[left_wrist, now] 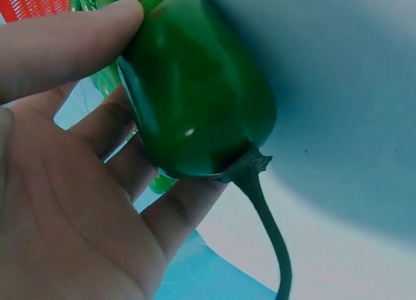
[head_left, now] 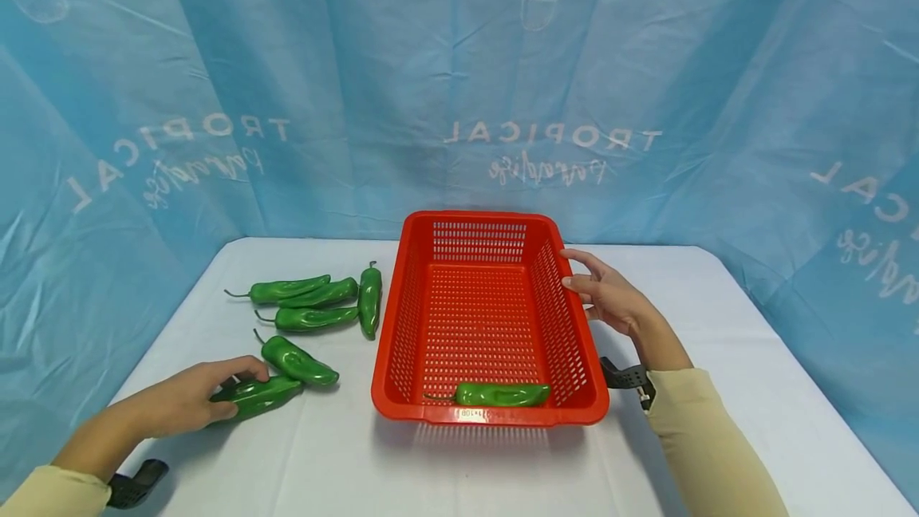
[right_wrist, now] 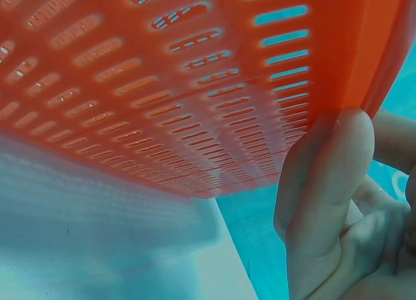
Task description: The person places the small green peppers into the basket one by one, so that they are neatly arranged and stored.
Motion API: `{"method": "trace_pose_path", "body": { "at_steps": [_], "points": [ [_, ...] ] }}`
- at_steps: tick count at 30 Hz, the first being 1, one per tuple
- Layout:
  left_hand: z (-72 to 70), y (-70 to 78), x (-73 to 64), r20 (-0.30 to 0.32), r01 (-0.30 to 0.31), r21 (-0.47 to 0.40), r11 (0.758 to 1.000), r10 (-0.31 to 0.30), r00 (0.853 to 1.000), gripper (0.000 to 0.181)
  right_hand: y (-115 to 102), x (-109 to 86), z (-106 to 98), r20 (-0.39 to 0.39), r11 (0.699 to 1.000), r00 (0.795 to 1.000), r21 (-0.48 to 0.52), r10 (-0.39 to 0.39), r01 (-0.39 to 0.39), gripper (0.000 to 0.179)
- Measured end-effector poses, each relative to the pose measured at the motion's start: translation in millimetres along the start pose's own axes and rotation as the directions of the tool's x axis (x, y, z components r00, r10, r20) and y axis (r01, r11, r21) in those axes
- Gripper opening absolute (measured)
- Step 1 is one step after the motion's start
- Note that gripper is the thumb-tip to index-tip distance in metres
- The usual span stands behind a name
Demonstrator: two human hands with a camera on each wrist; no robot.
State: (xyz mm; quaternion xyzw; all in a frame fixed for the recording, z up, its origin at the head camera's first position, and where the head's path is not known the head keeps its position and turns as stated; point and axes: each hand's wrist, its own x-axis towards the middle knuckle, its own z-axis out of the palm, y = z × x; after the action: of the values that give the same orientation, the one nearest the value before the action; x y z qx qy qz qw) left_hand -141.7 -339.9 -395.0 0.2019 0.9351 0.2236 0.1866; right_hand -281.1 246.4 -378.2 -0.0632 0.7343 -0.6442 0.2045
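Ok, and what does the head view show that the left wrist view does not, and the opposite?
Only the head view shows the right hand touching the red basket, and the pepper lying inside it. Only the left wrist view shows the stem of the held pepper and the palm of the left hand. Both share that hand and pepper, other peppers, the basket and the white table.

2 plain pale-yellow sleeves [head_left: 718,445] — plus 2 black wrist straps [head_left: 625,376] (1 per side)
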Motion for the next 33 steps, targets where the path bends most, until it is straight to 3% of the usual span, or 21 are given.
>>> {"method": "trace_pose_path", "body": {
  "at_steps": [7,11,13,18,20,27,33],
  "points": [
    [-5.2,6.3,0.8,-0.065,-0.043,0.037,0.998,0.045,0.997,0.045,0,0.2,-2,0.006,1.000,1.000,0.003,0.000,0.000,0.069],
    [-17.1,19.3,0.6,-0.146,-0.092,0.067,0.994,0.101,0.984,0.056,0,0.0,-3,-0.003,1.000,1.000,0.003,-0.002,0.002,0.069],
    [-23.8,27.9,-0.1,-0.219,-0.124,0.073,0.990,0.137,0.966,0.061,0,0.5,-3,-0.003,1.000,1.000,0.007,-0.006,0.006,0.068],
    [-38.4,48.5,0.0,-0.395,-0.238,0.132,0.962,0.271,0.878,0.065,1,2.1,-1,0.007,1.000,1.000,0.021,-0.010,0.010,0.067],
    [-42.2,55.8,1.7,-0.417,-0.263,0.151,0.953,0.302,0.857,0.064,1,1.7,-1,0.003,1.000,1.000,0.018,-0.012,0.012,0.068],
    [-44.5,79.9,4.3,-0.412,-0.298,0.116,0.947,0.319,0.854,0.063,1,0.2,-2,0.004,1.000,1.000,0.019,-0.012,0.012,0.067],
    [-47.5,94.7,9.2,-0.426,-0.340,0.123,0.932,0.359,0.830,0.063,2,-0.2,-2,0.010,1.000,1.000,0.025,-0.010,0.010,0.068]
  ]
}}
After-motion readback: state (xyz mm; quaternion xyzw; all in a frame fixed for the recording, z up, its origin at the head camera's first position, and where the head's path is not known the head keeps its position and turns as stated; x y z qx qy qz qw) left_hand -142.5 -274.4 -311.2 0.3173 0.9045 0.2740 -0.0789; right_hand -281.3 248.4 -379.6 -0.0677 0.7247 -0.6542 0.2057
